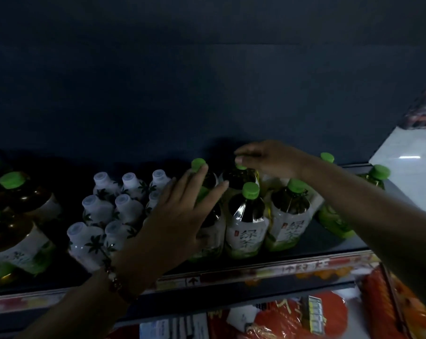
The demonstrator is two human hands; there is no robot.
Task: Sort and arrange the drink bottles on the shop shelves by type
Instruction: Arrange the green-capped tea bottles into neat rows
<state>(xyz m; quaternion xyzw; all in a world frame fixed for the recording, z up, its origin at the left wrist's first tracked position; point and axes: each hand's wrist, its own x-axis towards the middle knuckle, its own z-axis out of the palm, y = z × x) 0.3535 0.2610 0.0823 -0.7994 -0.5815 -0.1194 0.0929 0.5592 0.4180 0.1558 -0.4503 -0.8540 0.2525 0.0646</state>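
On a dark shelf (pixel 305 258) stand green-capped tea bottles (pixel 247 221) with white labels, grouped in the middle. My right hand (pixel 268 159) reaches over them and pinches the green cap of a rear tea bottle (pixel 239 177). My left hand (pixel 180 216), fingers straight and spread, lies against the left side of the tea group, touching the bottle with the cap at the back (pixel 198 165). To the left stands a cluster of several small white-capped bottles (pixel 97 211) with palm-tree prints. More green-capped bottles (pixel 14 231) stand at the far left.
Lighter green bottles (pixel 334 221) stand at the shelf's right end, one (pixel 378 174) near the corner. A red and yellow price strip (pixel 256 272) runs along the shelf's front edge. Below it lie red packaged goods (pixel 305 316). A white wall (pixel 412 167) rises at the right.
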